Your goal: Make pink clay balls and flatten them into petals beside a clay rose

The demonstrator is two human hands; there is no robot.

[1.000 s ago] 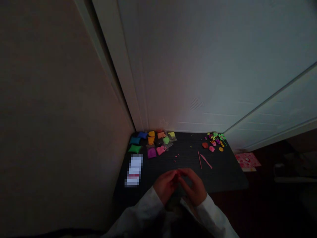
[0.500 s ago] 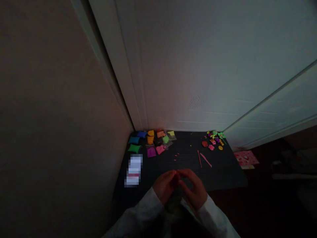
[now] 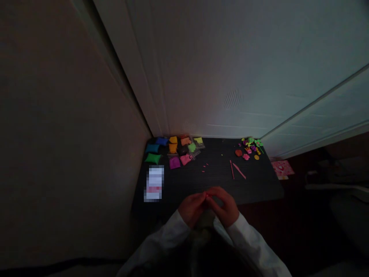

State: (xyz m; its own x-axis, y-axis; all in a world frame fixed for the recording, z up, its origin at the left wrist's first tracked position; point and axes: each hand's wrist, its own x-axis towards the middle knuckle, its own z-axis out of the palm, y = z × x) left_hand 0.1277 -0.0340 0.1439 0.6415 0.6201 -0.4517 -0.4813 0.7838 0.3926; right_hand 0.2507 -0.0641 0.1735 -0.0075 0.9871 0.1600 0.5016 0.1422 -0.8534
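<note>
My left hand [image 3: 190,209] and my right hand [image 3: 225,206] meet at the fingertips above the table's near edge. Both are closed in a pinch on a small piece of pink clay [image 3: 206,196], mostly hidden by the fingers. Beyond them, 3 tiny pink clay bits [image 3: 203,171] lie on the dark table [image 3: 213,181]. Two slim pink modelling tools, a straight stick [image 3: 232,170] and a flatter blade-like one [image 3: 239,171], rest to the right of the bits.
Soft clay packets in several colours, among them a green one [image 3: 152,158] and a purple one [image 3: 174,162], fill the back left. A blurred white rectangle [image 3: 155,182] lies in front. Small clay shapes, including a red lump [image 3: 238,153], sit back right. A wall [image 3: 201,77] borders the table.
The view has tilted down slightly, so the table appears higher. My fingertips have drawn closer together around the pink clay, the right fingers curling in more.
</note>
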